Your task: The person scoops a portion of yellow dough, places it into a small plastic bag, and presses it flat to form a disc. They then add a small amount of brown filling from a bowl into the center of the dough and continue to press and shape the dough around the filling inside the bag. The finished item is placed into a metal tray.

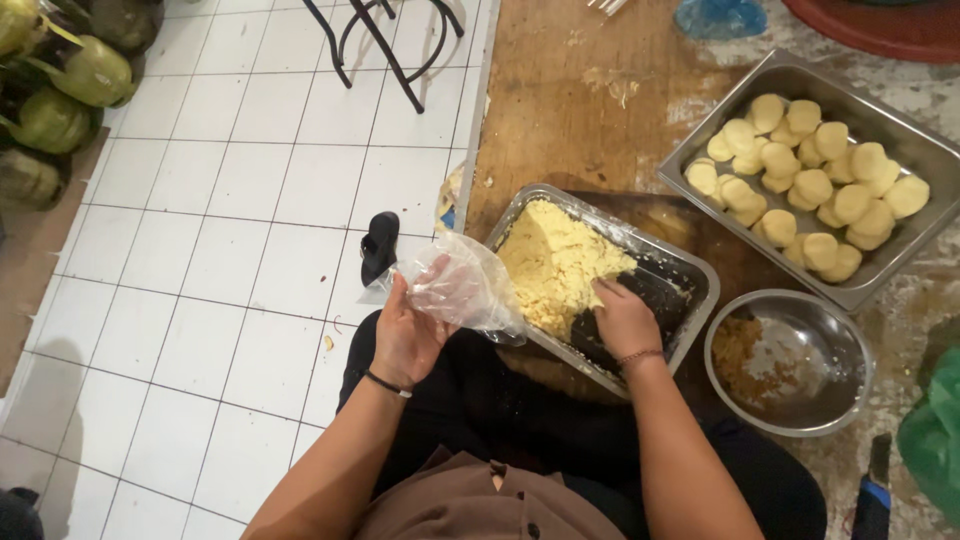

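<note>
A worn wooden table (560, 90) stands beside a white tiled floor (230, 230); the left hand (405, 335) pinches a clear plastic bag (465, 285); the right hand (625, 318) presses, fingers curled, into yellow dough (555, 260) in a steel tray (700, 285) at the table's edge.

Worn wooden table (560, 110) — dough tray (700, 290), tray of dough rounds (930, 150), steel bowl (850, 395), blue bag (720, 18).

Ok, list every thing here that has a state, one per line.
Left hand: grips the clear plastic bag, open.
Right hand: pressed into the yellow mash.
Near metal tray: partly emptied.
Far metal tray: loaded with round yellow pieces.
Steel bowl: almost empty, some residue.
</note>
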